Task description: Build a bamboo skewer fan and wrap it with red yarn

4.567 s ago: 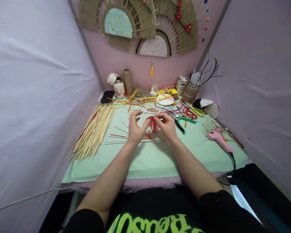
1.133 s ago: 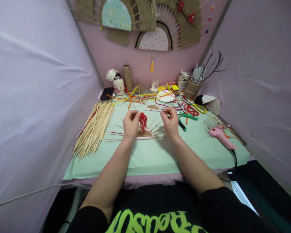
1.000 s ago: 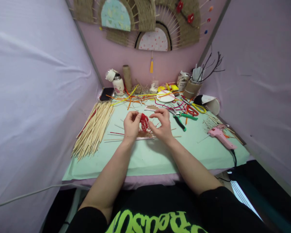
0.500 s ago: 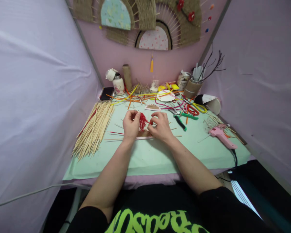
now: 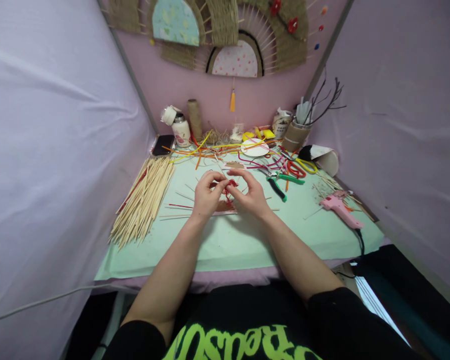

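My left hand [image 5: 205, 196] and my right hand [image 5: 249, 196] meet over the middle of the green mat [image 5: 232, 240]. Both pinch a small tangle of red thread [image 5: 228, 188] held between the fingertips. Under the hands lies a small fan-shaped piece with thin sticks [image 5: 180, 206] spreading out from it; the hands hide most of it.
A pile of bamboo sticks [image 5: 144, 201] lies at the left. Green-handled pliers [image 5: 275, 188] and coloured cords [image 5: 292, 171] lie to the right, a pink glue gun [image 5: 339, 210] further right. Jars, a twine spool [image 5: 194, 119] and a phone [image 5: 162, 145] line the back wall.
My right hand came back in from the right to the red thread. The thread, earlier hanging from my left hand as a tuft, is now bunched between both hands.
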